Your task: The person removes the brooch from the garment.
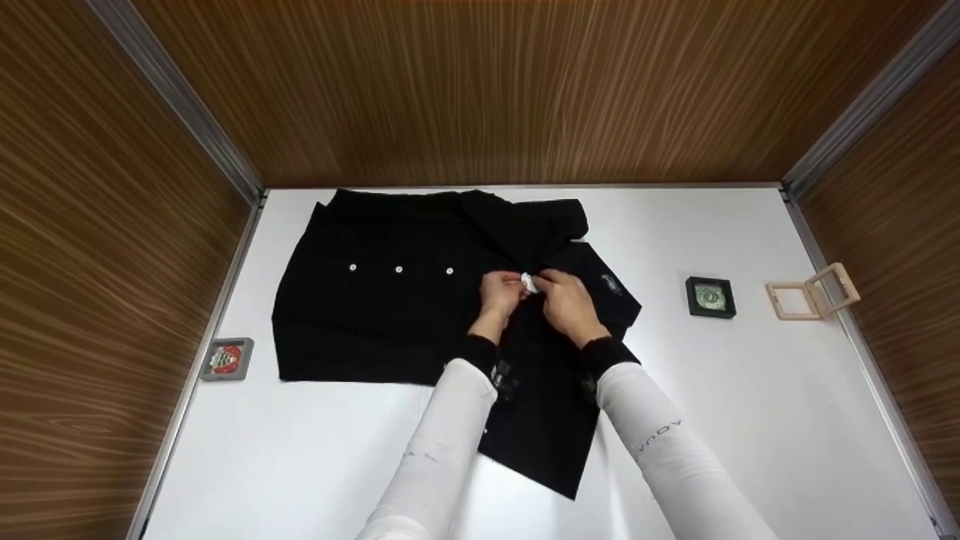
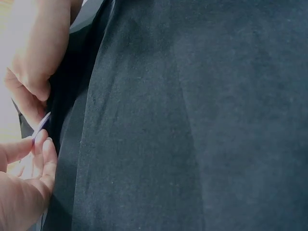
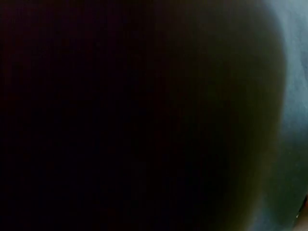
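Observation:
A black shirt (image 1: 390, 322) with white buttons lies spread out, one sleeve reaching toward the front. Near its collar, my left hand (image 1: 501, 294) pinches a small white piece (image 1: 529, 283) between thumb and finger. The left wrist view shows this piece edge-on as a thin pale sliver (image 2: 42, 126); its exact kind cannot be told. Facing it, my right hand (image 1: 566, 301) grips the black cloth with curled fingers right beside the white piece. Dark blur fills most of the right wrist view, hiding the right hand's grip there.
The white table (image 1: 315, 465) has wooden walls around it. At the left edge lies a grey square case (image 1: 226, 358) with a red design. To the right are a black square case (image 1: 710, 297) with a green disc and a hinged light wooden frame (image 1: 793, 301), unfolded.

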{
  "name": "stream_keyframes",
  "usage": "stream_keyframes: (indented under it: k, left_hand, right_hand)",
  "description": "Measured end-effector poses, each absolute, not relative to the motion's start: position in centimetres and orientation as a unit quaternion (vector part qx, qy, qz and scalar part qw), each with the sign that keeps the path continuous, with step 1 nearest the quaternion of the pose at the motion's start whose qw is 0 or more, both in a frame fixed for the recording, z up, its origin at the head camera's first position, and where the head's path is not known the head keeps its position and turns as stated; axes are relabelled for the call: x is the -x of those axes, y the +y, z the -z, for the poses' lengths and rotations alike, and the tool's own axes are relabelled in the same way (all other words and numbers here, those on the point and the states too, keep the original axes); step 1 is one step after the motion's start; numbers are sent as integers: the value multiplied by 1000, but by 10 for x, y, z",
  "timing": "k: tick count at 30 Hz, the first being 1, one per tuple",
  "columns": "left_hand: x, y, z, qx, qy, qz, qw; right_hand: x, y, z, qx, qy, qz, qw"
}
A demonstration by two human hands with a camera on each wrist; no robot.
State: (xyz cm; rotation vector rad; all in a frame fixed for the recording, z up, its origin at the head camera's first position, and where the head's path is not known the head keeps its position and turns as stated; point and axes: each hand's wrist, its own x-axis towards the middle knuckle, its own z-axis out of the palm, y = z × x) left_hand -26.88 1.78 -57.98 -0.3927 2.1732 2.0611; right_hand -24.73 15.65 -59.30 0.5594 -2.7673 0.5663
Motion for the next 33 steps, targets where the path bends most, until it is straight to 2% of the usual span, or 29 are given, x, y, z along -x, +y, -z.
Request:
stream_keyframes:
  k: [7,19,26,33]
  left_hand:
    - [270,17,579,138,717,-681,63]
    - [270,21,581,143,726,-672,41]
    - [271,21,579,140,722,-677,42]
    - [274,20,579,130,743,-654,46]
  right_hand:
    - [247,157,595,-203,-946,-207,142]
    - [241,157,596,-179,-952,-217,119]
    - [243,160,588,-180,-948,-250,79]
    - [246,162,584,-203,-932,-289,81]
